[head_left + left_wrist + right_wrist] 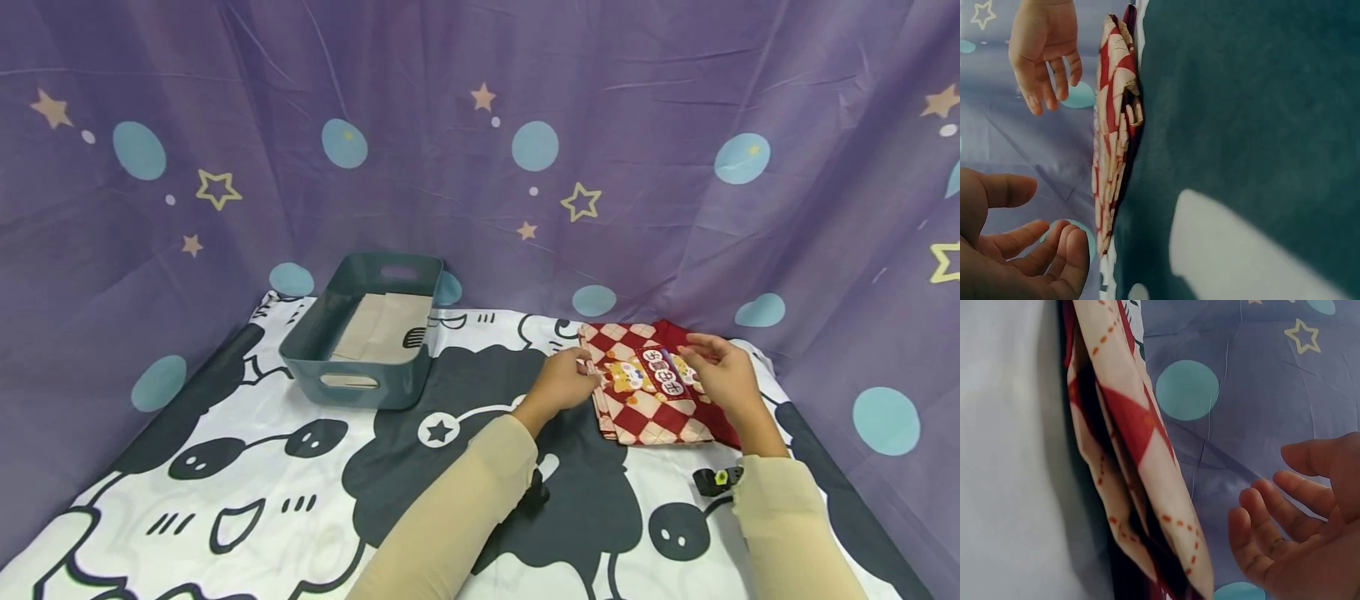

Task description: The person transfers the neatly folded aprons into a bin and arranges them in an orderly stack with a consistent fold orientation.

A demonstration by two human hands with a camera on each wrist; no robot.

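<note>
A folded red-and-cream checked cloth [652, 421], printed with cartoon animals and lettering, lies on the right side of the covered table. Its layered folds show edge-on in the left wrist view and close up in the right wrist view. My left hand [561, 383] is by the cloth's left edge, fingers loosely bent and holding nothing; in its wrist view the left hand [1029, 244] is just above the fabric. My right hand [723, 379] hovers over the cloth's right side, where plain dark red fabric shows. In its wrist view the right hand [1304, 525] has spread, relaxed fingers, apart from the folds.
A blue-green plastic basket [300, 354] with handle slots stands at the back left, with beige folded pieces [382, 329] inside. The table wears a black-and-white cartoon sheet [247, 450]. A purple curtain [450, 208] with stars and dots hangs behind and at both sides.
</note>
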